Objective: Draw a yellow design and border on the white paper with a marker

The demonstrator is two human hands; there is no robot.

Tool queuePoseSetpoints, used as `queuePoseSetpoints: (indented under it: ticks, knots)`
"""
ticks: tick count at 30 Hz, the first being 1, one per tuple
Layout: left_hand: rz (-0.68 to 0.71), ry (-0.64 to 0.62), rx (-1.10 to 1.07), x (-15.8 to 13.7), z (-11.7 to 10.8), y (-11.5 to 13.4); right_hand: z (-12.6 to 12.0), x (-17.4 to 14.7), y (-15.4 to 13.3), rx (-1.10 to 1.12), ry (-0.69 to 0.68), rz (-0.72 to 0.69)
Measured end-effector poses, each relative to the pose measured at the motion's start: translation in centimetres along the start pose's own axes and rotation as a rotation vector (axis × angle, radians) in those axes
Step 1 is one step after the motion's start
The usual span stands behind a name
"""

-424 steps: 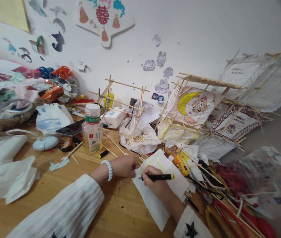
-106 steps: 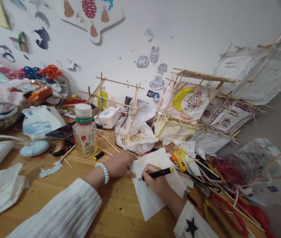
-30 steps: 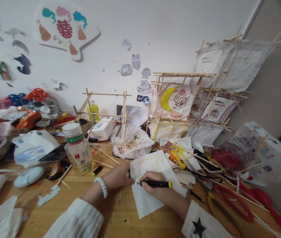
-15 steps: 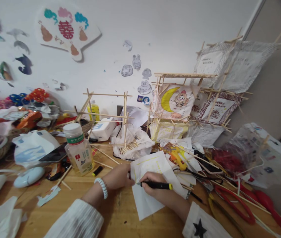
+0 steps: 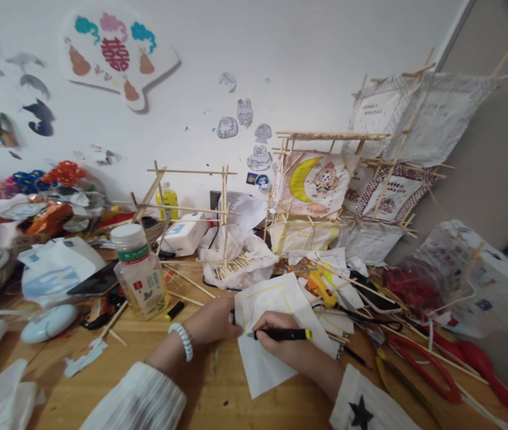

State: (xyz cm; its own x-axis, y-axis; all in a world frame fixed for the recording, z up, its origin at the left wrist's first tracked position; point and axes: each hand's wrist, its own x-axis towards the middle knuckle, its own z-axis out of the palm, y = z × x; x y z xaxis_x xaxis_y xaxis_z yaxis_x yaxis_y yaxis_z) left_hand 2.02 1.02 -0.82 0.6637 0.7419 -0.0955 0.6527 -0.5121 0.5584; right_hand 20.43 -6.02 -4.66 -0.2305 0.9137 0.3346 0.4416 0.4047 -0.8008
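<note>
A white sheet of paper [image 5: 268,367] lies on the wooden table, with yellow lines along the upper part of it. My right hand [image 5: 275,335] grips a black marker [image 5: 292,334] with a yellow end, its tip against the paper near the left edge. My left hand [image 5: 215,319], with a pale coiled band on its wrist, has its fingers curled at the paper's left edge and holds it there; the fingertips are partly hidden. To the left of that hand lies a black and yellow marker cap [image 5: 174,310].
Left of the hands stands a clear plastic bottle [image 5: 140,280]. Behind are a wooden stick frame [image 5: 191,210], a bag of sticks [image 5: 240,266] and paper-covered lanterns [image 5: 317,185]. A yellow glue gun [image 5: 321,285], a phone [image 5: 375,292] and red-handled scissors [image 5: 424,364] lie right.
The marker tip has shifted very slightly left and down along the paper's left side. My left hand stays at the paper's edge. The whole view has drifted a little.
</note>
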Motion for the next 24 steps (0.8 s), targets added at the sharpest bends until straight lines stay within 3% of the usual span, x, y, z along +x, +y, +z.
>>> queuePoseSetpoints:
  ticks: [24]
  knots:
    - [0.043,-0.042,-0.031,0.11,-0.17,-0.28,0.14,-0.14,0.73,-0.011,-0.002,-0.003]
